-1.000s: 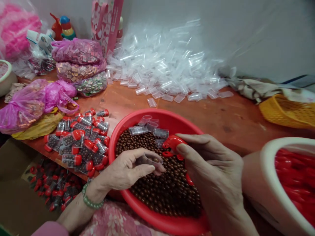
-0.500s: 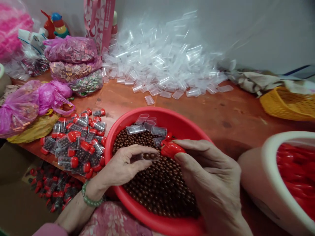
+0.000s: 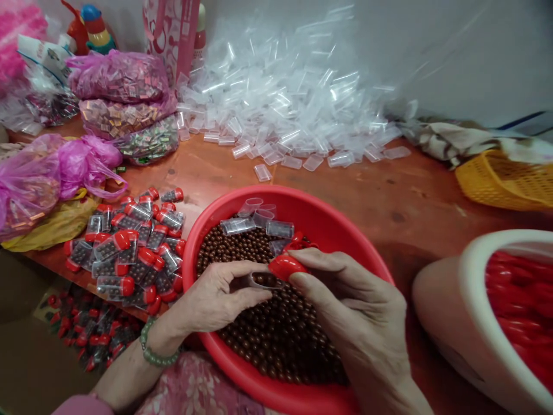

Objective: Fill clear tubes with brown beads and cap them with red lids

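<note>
Between the thumb and fingers of my left hand (image 3: pixel 227 294) is a small clear plastic container (image 3: pixel 261 280), its open end turned toward the right. My right hand (image 3: pixel 352 300) pinches a glossy red cap (image 3: pixel 286 266) right at that open end; whether the two are joined I cannot tell. Both hands are above a red basin (image 3: pixel 363 225) of round brown balls (image 3: pixel 280 328). Several clear containers (image 3: pixel 280 229) lie on the balls at the basin's far side, with some red caps (image 3: pixel 298 239) beside them.
Capped, filled containers (image 3: pixel 142 242) are piled left of the basin, more in a box (image 3: pixel 17 323) below. Clear containers (image 3: pixel 285 115) heap along the wall. A white bucket (image 3: pixel 458 300) of red caps stands right, near a yellow basket (image 3: pixel 496 178). Pink bags (image 3: pixel 121 78) are stacked back left.
My right hand has brought the red cap leftward, up against the container's mouth. The container in my left hand has tilted, so the balls inside show less. The view has shifted slightly.
</note>
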### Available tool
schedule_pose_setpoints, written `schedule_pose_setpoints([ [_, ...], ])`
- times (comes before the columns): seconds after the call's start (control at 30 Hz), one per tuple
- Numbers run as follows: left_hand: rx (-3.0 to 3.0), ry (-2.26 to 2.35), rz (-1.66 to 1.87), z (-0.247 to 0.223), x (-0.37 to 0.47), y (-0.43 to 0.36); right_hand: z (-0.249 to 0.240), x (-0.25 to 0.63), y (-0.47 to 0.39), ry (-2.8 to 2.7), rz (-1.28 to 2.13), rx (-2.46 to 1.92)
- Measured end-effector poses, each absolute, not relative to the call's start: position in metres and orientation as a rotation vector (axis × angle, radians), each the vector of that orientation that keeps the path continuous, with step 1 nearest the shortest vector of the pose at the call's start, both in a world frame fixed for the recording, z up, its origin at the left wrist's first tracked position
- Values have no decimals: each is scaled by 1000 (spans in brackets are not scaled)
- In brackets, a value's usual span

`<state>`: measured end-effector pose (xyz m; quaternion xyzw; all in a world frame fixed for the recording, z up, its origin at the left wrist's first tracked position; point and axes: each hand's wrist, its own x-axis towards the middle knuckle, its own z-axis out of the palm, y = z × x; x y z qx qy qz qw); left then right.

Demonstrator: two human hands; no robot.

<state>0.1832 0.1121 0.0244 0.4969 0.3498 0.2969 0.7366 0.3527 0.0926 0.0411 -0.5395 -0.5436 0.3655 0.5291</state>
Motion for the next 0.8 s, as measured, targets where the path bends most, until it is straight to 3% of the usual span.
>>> schedule_pose_setpoints([
  [0.63, 1081, 663, 680, 20, 181, 113, 29, 350, 90, -1735, 680, -1205],
  [0.8, 1032, 662, 659, 19, 180, 113, 35, 355, 96, -2031, 414, -1139],
])
